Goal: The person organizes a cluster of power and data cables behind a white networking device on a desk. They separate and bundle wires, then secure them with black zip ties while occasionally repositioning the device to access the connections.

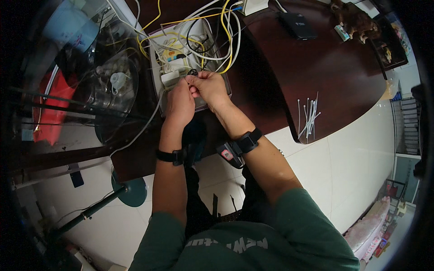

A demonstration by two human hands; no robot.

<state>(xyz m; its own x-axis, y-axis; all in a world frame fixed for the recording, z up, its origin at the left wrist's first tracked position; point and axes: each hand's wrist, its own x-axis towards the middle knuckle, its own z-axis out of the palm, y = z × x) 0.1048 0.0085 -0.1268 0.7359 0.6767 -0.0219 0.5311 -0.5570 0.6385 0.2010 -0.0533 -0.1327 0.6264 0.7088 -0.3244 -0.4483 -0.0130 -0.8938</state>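
Observation:
A shallow box (156, 76) full of tangled white, yellow and black cables stands on the dark wooden desk. At its near side my left hand (180, 101) and my right hand (211, 86) meet, fingertips pinched together on a small coiled black cable (192, 72). What exactly lies between the fingers is partly hidden. Just left of the fingertips is a white power adapter (170, 78). Loops of yellow cable (224, 37) and white cable rise over the box's far right corner. White cable ties (309, 118) lie in a loose bunch on the desk's right part.
A black set-top box or router (297, 25) lies at the back of the desk, with a brown figurine (357, 21) farther right. Glass shelving with a light blue bucket (72, 27) and a white teapot-like item (118, 81) stands left. A grey cable (144, 130) crosses the desk's near left edge.

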